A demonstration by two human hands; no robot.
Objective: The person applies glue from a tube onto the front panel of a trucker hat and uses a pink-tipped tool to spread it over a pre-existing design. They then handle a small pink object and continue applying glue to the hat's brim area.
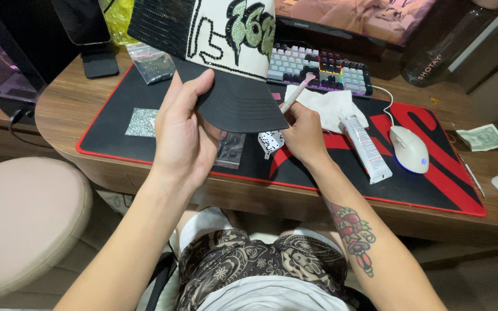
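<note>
A: Head view first: what is your left hand (183, 135) doing?

B: Your left hand is raised above the desk edge, fingers loosely spread and curled up onto the black brim of the cap (226, 69), thumb on the underside. The cap's pale front panel, covered in glittering stones, stands up just beyond your fingertips.

A: And your right hand (304, 135)?

B: It is pressed together in a pinch around a slim pink stick tool (296, 95), whose tip points up toward the brim's right edge. Your hand sits just right of the brim, close to it.

A: What lies nearest that hand?

B: Just left of it, under the brim, a small white box (270, 141) of dark dots rests on the black and red desk mat (433, 184). Behind your knuckles lies a white cloth (329, 106), and to the right a white glue tube (367, 147), then a white mouse (408, 148).

A: Further out?

B: Past the cloth is a keyboard (324, 66). Left of your left hand lie a silver glitter patch (141, 122) and a small clear bag (151, 63). A banknote (484, 137) sits far right on the wooden desk (64, 103).
</note>
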